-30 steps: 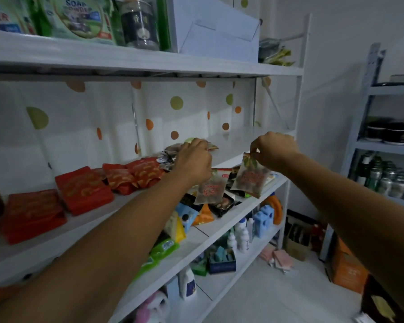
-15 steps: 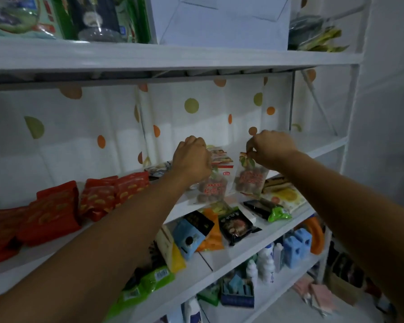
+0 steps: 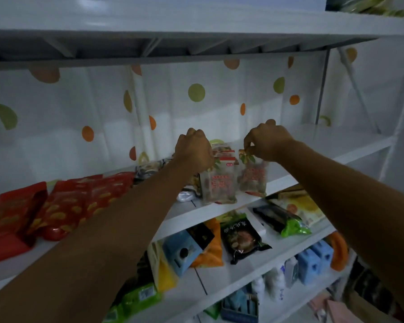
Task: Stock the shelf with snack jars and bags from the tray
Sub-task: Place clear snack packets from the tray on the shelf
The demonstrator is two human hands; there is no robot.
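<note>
Left bag [image 3: 218, 186] and right bag [image 3: 253, 180], at its 3 o'clock, now stand upright on the middle shelf [image 3: 336, 142]; a second ago both hung in the air. Left hand [image 3: 193, 150] and right hand [image 3: 268, 144] each pinch a top edge. Placement looks nearly done, release pending. Red packets [image 3: 68, 206] at 9 o'clock.

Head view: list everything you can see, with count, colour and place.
left snack bag: one, clear with red print, upright on middle shelf
right snack bag: one, same, beside it
red bags: several, red and yellow, same shelf, left
dark packet: one, black, lower shelf
blue box: one, blue, lower shelf, left
green packet: one, green, lower shelf, right
left hand: one, holds left snack bag's top
right hand: one, pinches right snack bag's top
</note>
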